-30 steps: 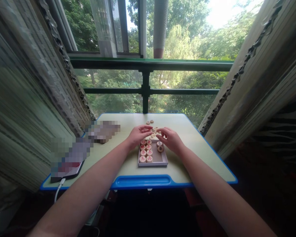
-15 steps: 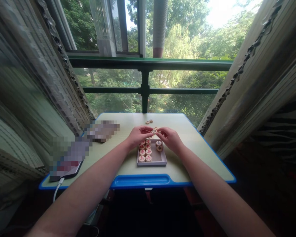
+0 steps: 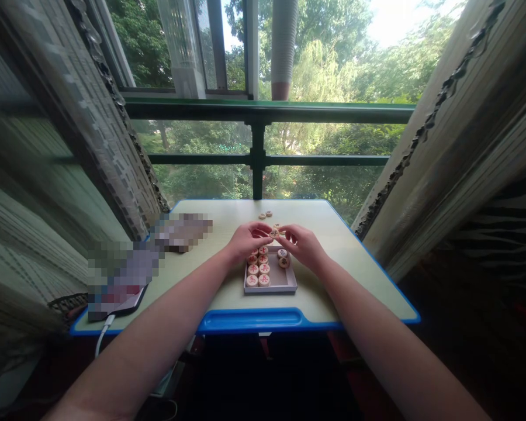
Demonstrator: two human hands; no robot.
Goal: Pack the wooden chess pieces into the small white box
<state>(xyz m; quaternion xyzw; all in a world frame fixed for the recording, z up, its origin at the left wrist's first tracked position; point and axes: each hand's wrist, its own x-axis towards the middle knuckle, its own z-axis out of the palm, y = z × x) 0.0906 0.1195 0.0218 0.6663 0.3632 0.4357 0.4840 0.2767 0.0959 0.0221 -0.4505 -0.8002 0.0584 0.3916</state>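
Note:
Above the far edge of a shallow white box (image 3: 272, 290), my left hand (image 3: 246, 241) and my right hand (image 3: 303, 244) meet around a round xiangqi piece (image 3: 274, 234) with a dark character. Fingertips of both hands pinch it from either side. Another piece (image 3: 277, 226) shows just behind it, partly hidden. Inside the box, red-marked xiangqi pieces (image 3: 263, 269) fill two columns on the left, the far ones covered by my left hand. Two dark-marked pieces (image 3: 283, 262) sit by the box's right wall.
Two loose pieces (image 3: 269, 214) lie near the far edge of the table (image 3: 342, 280). A blurred-out device (image 3: 131, 304) with a white cable (image 3: 102, 338) rests at the left. A blue pencil groove (image 3: 252, 320) runs along the near edge. Curtains flank both sides.
The piece between my hands has tilted slightly, its marked face now turned more toward me. Both hands stay in nearly the same place.

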